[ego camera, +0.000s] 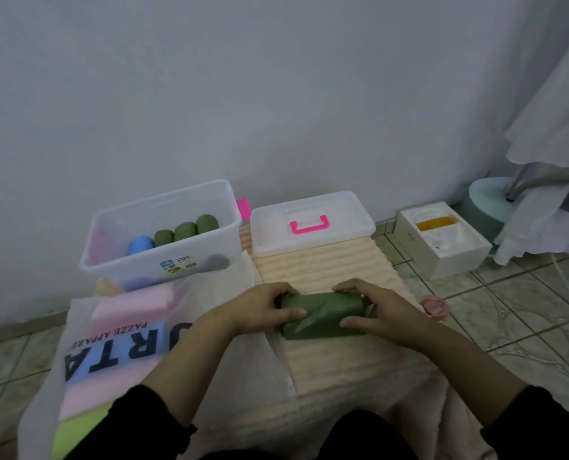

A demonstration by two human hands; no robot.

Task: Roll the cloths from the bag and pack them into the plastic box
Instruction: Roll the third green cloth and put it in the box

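Observation:
A rolled green cloth (323, 315) lies on the peach ribbed mat (319, 267) in front of me. My left hand (263, 307) grips its left end and my right hand (373, 310) grips its right end, fingers curled over the roll. The clear plastic box (117, 257) stands at the back left and holds three green rolls (185, 231) and one blue roll (140, 244). A white translucent bag (210, 330) with black lettering lies at the left, with pink cloths (133, 303) and a yellow-green one (77, 433) showing through it.
The box's clear lid (313, 224) with a pink handle lies on the mat behind my hands. A white carton (442, 240) stands on the tiled floor at the right, with white fabric hanging beyond it. A small pink round object (436, 307) sits by my right wrist.

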